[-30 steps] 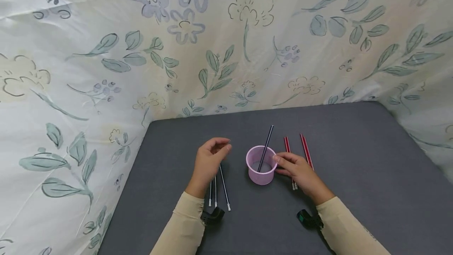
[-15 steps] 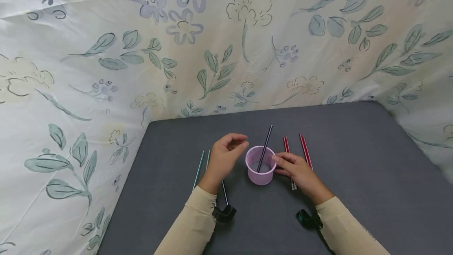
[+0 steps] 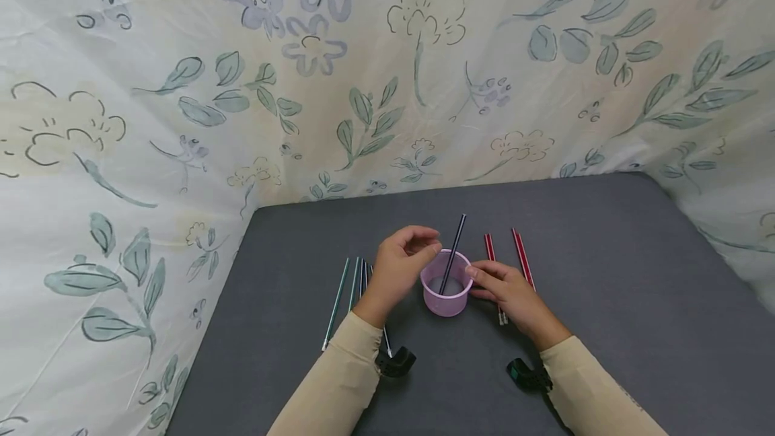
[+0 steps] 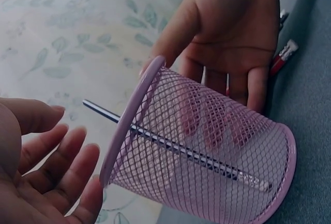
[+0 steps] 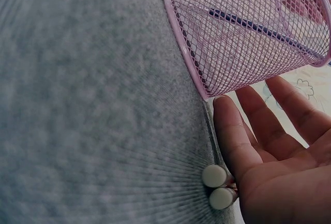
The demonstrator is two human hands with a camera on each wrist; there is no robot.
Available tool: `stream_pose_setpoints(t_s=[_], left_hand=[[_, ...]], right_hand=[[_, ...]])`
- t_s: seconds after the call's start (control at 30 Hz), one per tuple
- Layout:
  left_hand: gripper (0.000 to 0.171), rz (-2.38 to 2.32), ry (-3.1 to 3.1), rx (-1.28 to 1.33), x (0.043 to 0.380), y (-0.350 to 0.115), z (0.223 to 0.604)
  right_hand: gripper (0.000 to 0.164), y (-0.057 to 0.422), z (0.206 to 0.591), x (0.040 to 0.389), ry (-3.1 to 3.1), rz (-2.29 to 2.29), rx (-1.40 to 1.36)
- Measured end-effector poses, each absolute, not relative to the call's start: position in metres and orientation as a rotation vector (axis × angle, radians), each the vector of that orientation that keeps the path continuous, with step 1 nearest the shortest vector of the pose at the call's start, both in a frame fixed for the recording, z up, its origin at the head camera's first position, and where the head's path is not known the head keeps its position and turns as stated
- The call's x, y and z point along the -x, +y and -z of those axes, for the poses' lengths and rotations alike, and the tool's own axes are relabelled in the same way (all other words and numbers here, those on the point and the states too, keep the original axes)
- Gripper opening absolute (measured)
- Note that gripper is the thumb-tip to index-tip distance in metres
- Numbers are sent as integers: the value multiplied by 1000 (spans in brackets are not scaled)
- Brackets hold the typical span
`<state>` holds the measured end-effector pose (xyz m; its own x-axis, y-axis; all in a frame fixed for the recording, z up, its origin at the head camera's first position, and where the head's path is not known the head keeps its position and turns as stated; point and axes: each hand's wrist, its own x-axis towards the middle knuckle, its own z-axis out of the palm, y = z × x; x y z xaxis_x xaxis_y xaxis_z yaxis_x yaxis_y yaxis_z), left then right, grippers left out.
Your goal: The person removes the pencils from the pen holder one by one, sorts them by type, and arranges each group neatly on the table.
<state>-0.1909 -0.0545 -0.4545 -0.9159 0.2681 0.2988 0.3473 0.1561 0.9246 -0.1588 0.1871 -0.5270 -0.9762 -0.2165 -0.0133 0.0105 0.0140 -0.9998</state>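
Observation:
A pink mesh pencil cup (image 3: 446, 305) stands upright on the table. One dark striped pencil (image 3: 457, 241) leans in it, its eraser end down at the bottom in the left wrist view. My right hand (image 3: 507, 290) touches the cup's right side, thumb at the rim and fingers fairly straight along the mesh. At the rim's left side is my left hand (image 3: 401, 268), fingers relaxed and holding nothing. In the left wrist view, fingertips (image 4: 92, 154) of that hand lie close to the rim; contact is hard to tell.
Left of the cup lie teal pencils (image 3: 336, 301) and dark pencils (image 3: 362, 276), partly hidden by my left arm. Red pencils (image 3: 524, 258) lie to the right, some under my right hand. Floral cloth (image 3: 387, 86) hangs behind the grey table (image 3: 290, 241).
My left hand has moved right, from above the dark pencils to the cup's rim, uncovering the teal pencils. My right hand, the cup and the pencil in it have stayed put.

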Motion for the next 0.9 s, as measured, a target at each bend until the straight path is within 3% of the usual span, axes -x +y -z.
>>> stream_pose_setpoints(t_s=[0.9], left_hand=[[27,1896,-2520,517,210,-27,458]], right_hand=[[44,185,521,158,2122,2070,176]])
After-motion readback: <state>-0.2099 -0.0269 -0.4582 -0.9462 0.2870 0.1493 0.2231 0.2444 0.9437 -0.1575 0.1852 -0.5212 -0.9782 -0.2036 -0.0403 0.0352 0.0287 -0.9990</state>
